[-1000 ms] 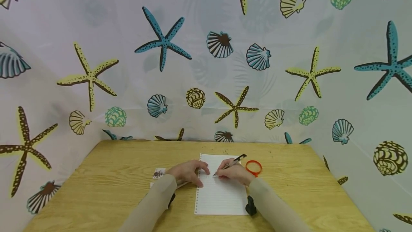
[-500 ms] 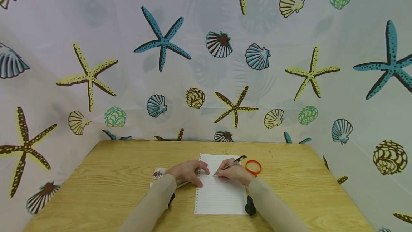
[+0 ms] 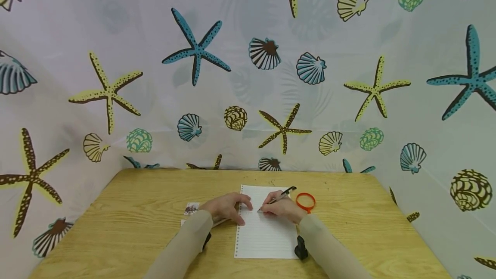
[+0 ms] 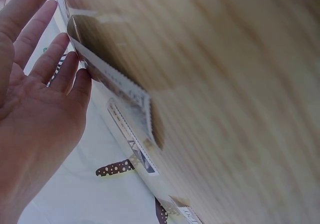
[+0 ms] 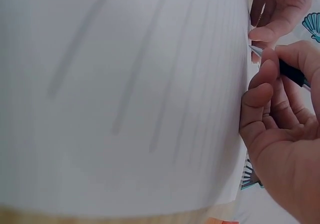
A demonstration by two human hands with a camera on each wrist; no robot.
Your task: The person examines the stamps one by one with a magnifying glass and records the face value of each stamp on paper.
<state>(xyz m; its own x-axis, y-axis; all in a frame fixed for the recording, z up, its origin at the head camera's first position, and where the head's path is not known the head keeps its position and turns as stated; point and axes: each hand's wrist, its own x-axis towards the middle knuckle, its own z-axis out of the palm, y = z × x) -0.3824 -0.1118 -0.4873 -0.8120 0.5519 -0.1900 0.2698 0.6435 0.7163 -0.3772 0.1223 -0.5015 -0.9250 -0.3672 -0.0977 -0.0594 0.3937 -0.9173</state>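
Note:
A sheet of lined, punched paper [image 3: 267, 240] lies on the wooden table. My left hand [image 3: 224, 207] rests with spread fingers on its left edge, thumb and fingertips apart. In my right hand [image 3: 283, 208] I pinch a pen [image 3: 284, 193] between thumb and fingers. The pen slants up to the right, its silver tip [image 5: 255, 50] right at the paper, and the black grip [image 5: 292, 73] shows in the right wrist view. Close by my left hand, the left wrist view has a stamp [image 4: 120, 84] with a perforated edge and, behind it, another stamp [image 4: 132, 139].
A picture stamp [image 3: 191, 208] lies left of my left hand, with a white corner [image 3: 183, 222] beside my sleeve. A round red frame [image 3: 314, 202], like a magnifying glass, lies right of the paper, partly behind my right forearm. A shell-patterned cloth [image 3: 232, 150] closes off the back.
The pen tip and right fingers have shifted very slightly to the right along the paper. My left hand stays in place.

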